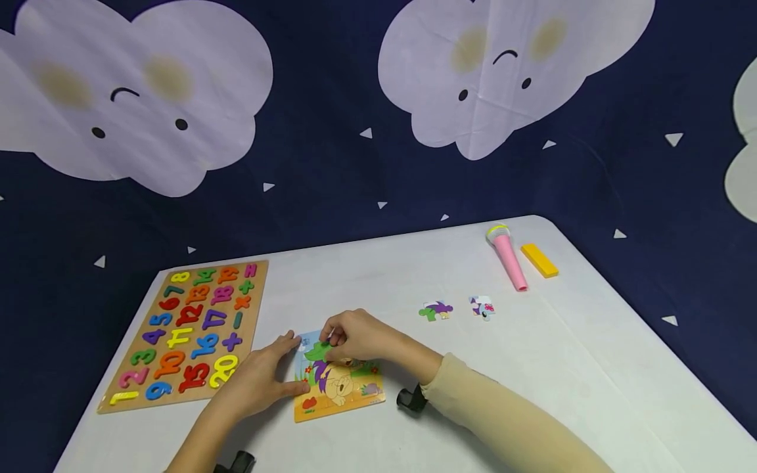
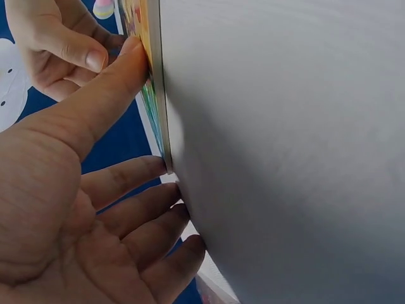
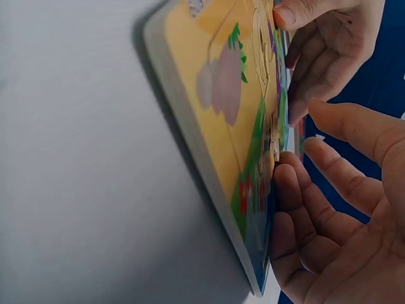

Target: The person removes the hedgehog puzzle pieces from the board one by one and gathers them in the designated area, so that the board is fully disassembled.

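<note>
A thin jigsaw board with a cartoon animal in purple and green lies on the white table. My left hand steadies it, the thumb on its near left part and the straight fingers along its left side. Over the upper part of the picture, my right hand bends its fingers down beside a green area. In the right wrist view, the right fingertips touch the board's face, while thumb and index finger stand apart with nothing visible between them. Part of the picture is hidden under this hand.
Two loose jigsaw pieces, one purple and green and one purple and pale blue, lie right of the hands. A number board with colourful digits lies left. A pink toy microphone and a yellow block lie far right.
</note>
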{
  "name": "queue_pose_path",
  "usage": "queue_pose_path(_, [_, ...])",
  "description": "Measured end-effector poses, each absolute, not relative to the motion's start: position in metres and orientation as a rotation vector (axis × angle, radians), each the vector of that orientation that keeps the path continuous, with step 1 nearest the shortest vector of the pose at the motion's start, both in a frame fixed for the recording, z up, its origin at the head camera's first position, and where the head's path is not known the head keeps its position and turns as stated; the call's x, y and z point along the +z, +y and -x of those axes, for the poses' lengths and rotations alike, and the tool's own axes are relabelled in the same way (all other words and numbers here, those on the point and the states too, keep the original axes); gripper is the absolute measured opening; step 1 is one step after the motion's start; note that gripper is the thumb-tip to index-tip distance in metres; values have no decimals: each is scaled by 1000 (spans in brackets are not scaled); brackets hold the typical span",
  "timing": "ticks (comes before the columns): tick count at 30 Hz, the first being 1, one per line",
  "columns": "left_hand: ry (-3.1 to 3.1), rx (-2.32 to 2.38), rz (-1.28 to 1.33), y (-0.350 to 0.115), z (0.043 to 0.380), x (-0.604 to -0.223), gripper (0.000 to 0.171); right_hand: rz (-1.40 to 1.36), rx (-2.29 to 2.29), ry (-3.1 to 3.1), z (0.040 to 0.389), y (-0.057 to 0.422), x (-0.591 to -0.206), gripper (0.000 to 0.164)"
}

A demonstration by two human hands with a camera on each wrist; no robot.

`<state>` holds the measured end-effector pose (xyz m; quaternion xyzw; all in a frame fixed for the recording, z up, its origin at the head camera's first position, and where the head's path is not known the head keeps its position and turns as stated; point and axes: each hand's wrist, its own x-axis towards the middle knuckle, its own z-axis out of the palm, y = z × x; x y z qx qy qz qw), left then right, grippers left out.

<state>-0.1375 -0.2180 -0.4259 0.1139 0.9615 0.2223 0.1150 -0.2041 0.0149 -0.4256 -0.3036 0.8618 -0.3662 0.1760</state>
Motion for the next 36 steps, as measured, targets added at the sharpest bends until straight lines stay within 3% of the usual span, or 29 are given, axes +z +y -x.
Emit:
queue_pose_path(22, [2826,635,-318,-218,139,-424,91,505,-1130,2449,203,-10,-423,30])
queue_pose_path(36, [2823,630,-298,-215,140,-425,92,452,-1125,2436,201,-16,-426,36])
